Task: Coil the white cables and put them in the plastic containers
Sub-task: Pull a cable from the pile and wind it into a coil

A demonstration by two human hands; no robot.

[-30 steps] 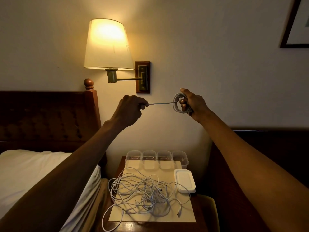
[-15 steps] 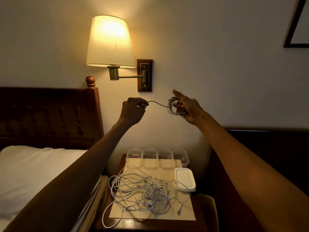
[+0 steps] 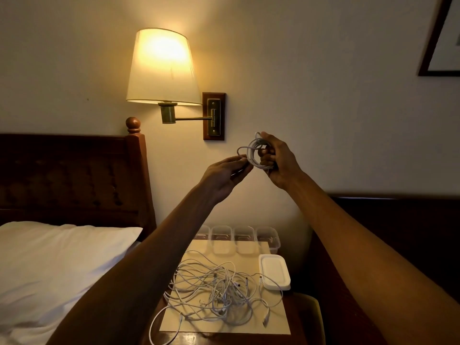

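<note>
The right hand curls its fingers round a small coil of white cable held up in the air. The left hand, at the coil's eight o'clock, pinches the loose end. Below them, tangled white cables lie with four clear plastic containers at their twelve o'clock.

Four containers, two hands, one coil, one lamp.

Coiled white cable with a smooth plastic sheath, as on the loose white cables. Containers of clear, glossy plastic; lids of matt white plastic. Mat of matt cream paper. Nightstand of dark, polished wood. Lampshade of pale cloth; lamp arm of dull brass-coloured metal. Headboard of dark wood. Pillow of white cloth.
</note>
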